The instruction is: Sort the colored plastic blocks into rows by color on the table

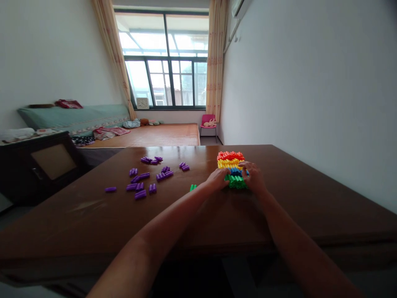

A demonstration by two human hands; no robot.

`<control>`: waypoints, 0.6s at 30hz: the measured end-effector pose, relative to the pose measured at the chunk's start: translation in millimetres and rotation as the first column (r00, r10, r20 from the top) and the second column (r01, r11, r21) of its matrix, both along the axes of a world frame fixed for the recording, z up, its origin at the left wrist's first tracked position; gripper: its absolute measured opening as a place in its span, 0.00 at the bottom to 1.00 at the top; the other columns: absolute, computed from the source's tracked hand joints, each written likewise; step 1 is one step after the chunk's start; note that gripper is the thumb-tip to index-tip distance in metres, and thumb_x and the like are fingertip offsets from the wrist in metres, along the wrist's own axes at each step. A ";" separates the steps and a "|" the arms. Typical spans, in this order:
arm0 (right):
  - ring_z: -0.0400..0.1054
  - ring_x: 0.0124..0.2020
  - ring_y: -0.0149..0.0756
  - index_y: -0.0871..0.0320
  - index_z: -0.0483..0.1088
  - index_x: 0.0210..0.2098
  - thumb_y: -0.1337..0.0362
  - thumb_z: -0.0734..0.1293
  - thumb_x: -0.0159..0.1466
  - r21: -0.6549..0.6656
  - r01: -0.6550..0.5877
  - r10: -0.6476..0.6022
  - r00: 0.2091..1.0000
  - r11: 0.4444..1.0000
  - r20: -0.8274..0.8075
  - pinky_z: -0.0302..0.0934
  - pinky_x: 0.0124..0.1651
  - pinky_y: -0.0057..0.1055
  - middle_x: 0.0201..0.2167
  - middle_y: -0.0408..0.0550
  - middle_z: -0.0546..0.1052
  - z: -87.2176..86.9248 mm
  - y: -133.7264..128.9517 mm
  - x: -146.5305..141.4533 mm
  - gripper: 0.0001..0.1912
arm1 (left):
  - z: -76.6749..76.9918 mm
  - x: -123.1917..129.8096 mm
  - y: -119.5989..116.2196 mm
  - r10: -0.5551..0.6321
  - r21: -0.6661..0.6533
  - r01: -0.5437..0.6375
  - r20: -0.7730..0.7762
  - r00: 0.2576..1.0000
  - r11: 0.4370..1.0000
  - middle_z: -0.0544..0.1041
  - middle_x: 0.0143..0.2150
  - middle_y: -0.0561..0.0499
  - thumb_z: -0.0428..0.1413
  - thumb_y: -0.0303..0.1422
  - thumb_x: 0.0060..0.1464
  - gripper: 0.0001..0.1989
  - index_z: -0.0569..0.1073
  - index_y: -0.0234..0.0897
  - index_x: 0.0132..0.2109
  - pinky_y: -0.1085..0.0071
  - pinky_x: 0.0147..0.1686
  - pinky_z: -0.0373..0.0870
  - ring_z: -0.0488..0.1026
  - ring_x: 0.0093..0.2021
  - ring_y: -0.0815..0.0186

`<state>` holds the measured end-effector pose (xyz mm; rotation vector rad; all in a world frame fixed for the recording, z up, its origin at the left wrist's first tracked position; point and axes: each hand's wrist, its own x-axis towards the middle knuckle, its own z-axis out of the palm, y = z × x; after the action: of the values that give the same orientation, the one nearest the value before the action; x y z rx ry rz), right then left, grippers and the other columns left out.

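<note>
Small ribbed plastic blocks are grouped in colour rows on the brown table: red blocks at the back, then yellow blocks, blue blocks and green blocks nearest me. My left hand has its fingertips against the left end of the blue row. At the right end, my right hand bends its thumb and fingers around the blue blocks, its index finger reaching over the yellow ones. Part of the blue and green rows is hidden by my fingers. A few loose green blocks lie left of my left wrist.
Several purple blocks are scattered over the left half of the table, one lone purple block farthest left. Beyond the table are a bed, a pink chair and a window. A dark cabinet stands at left.
</note>
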<state>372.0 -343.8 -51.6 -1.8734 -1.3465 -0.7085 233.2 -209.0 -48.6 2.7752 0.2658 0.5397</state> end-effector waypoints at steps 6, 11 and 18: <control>0.69 0.47 0.42 0.54 0.71 0.44 0.71 0.58 0.62 0.054 -0.004 0.002 0.999 0.999 0.037 0.61 0.53 0.40 0.45 0.48 0.78 -6.7 -9.1 1.4 0.15 | 8.6 -23.5 28.6 0.021 -0.006 -0.021 0.059 0.998 1.000 0.76 0.51 0.47 0.59 0.37 0.52 0.20 0.73 0.39 0.52 0.63 0.55 0.66 0.70 0.53 0.58; 0.68 0.49 0.41 0.54 0.71 0.43 0.70 0.56 0.63 0.132 -0.028 0.033 0.999 0.991 -0.037 0.60 0.54 0.39 0.45 0.50 0.77 -4.4 -8.1 -4.2 0.15 | 17.1 -97.2 80.7 0.103 -0.118 -0.126 -0.185 0.977 0.985 0.79 0.40 0.50 0.61 0.36 0.47 0.18 0.78 0.39 0.46 0.71 0.42 0.70 0.75 0.43 0.60; 0.68 0.48 0.43 0.54 0.71 0.43 0.70 0.56 0.63 0.125 -0.040 0.047 0.998 0.991 -0.051 0.59 0.54 0.40 0.44 0.50 0.77 -2.5 -0.7 -12.8 0.15 | -2.4 -124.5 82.7 0.067 -0.229 -0.110 -0.190 0.979 0.967 0.76 0.31 0.55 0.66 0.36 0.36 0.18 0.79 0.40 0.40 0.76 0.32 0.67 0.74 0.33 0.65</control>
<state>359.2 -344.5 -54.0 -1.7476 -1.2762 -0.6987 108.7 -126.3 -51.1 2.5876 0.4658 0.2547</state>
